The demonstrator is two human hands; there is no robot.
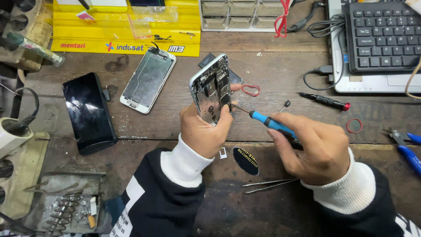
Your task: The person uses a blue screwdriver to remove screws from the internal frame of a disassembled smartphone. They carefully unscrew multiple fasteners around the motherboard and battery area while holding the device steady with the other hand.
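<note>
Foreground, bottom centre: metal tweezers (pixel 268 184) are lying on the worn wooden bench (pixel 280 70), just beside a dark oval sticker (pixel 245 161) and a small SIM tray (pixel 222 153).
Right hand (pixel 312 148): it is clenching around the blue-handled screwdriver (pixel 268 123), right of centre, and the tip is meeting the phone's open inner side.
Left hand (pixel 204 129): it is grasping the lower end of the opened phone body (pixel 211 87), holding it tilted at mid-frame, above the bench.
Screw contact: the tip is possibly sitting on a screw; the spot is too small to tell.
Left of centre: a detached screen panel (pixel 148 79) is lying face down, with a black phone (pixel 89 112) further left.
Right side: a second screwdriver with a red cap (pixel 325 101), a red rubber ring (pixel 354 125) and blue-handled pliers (pixel 408 147) are lying well apart.
Top edge: a yellow display tray (pixel 123 41) is occupying the upper left, a keyboard (pixel 381 35) the upper right.
</note>
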